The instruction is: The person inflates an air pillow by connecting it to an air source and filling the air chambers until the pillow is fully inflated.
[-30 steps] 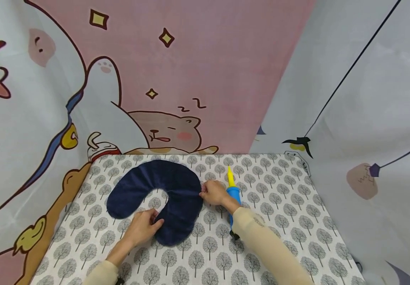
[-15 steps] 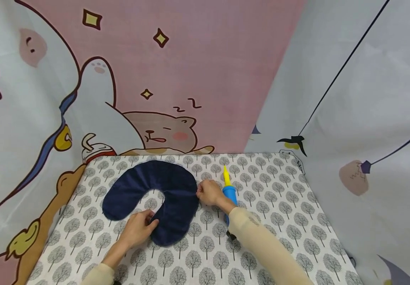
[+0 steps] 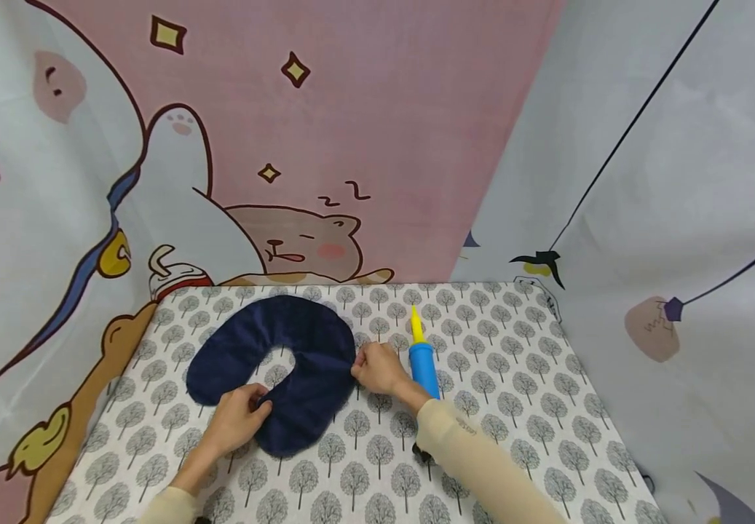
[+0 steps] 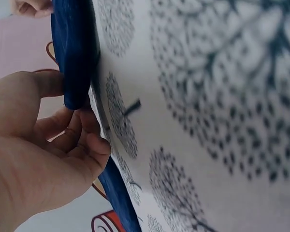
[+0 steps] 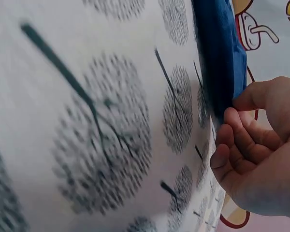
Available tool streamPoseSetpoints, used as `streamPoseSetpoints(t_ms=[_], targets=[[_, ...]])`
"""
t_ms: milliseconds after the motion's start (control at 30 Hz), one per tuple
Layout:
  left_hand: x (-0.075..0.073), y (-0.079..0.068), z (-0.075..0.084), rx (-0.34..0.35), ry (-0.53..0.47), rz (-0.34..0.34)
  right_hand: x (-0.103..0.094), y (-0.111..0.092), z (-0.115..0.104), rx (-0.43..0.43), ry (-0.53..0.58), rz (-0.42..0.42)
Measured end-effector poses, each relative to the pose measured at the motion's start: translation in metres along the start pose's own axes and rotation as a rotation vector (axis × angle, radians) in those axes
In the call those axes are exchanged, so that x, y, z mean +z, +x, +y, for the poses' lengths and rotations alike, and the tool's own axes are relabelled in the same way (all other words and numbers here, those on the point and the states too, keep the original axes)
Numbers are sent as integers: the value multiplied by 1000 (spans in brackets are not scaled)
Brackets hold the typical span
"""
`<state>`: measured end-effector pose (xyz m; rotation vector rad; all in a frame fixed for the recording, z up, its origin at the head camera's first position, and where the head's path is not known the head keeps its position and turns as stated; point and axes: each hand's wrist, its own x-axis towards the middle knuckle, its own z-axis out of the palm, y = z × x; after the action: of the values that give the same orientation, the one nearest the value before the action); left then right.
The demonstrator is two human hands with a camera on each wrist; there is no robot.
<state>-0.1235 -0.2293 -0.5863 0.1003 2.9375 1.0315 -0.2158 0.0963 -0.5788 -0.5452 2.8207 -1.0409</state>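
Note:
A dark navy U-shaped neck pillow (image 3: pixel 311 342), flat-looking, lies on the patterned cloth with its opening toward the lower left. My left hand (image 3: pixel 236 418) pinches the inner edge of its right arm between thumb and fingers; the left wrist view shows the navy fabric (image 4: pixel 75 53) between them. On the pillow's outer right edge, my right hand (image 3: pixel 378 367) pinches the fabric, and the right wrist view shows thumb and fingertips meeting at that edge (image 5: pixel 224 72). Just right of that hand lies a blue hand pump (image 3: pixel 423 367) with a yellow nozzle, partly hidden by the right forearm.
A white cloth (image 3: pixel 515 407) printed with grey trees covers the table. Behind it hangs a pink and white cartoon curtain (image 3: pixel 377 109), with a pale curtain (image 3: pixel 698 182) along the right side.
Both hands have shifted slightly left and toward me, keeping their pinch. The pillow's right arm has moved with them, narrowing the gap of the U. The pump stays in place.

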Motion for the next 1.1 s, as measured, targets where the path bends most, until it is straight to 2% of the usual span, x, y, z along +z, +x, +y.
streamPoseSetpoints(t_ms=[300, 567, 700, 967, 1100], targets=[[-7, 8, -16, 30, 26, 34, 12, -22, -13, 22, 24, 82], [-8, 18, -14, 51, 42, 2, 15, -50, -20, 65, 19, 105], [-10, 18, -12, 67, 57, 6, 19, -62, -22, 78, 22, 103], [-13, 15, -15, 54, 49, -19, 25, -65, -19, 72, 26, 124], [-16, 13, -17, 61, 44, -11, 26, -66, -20, 61, 33, 121]])
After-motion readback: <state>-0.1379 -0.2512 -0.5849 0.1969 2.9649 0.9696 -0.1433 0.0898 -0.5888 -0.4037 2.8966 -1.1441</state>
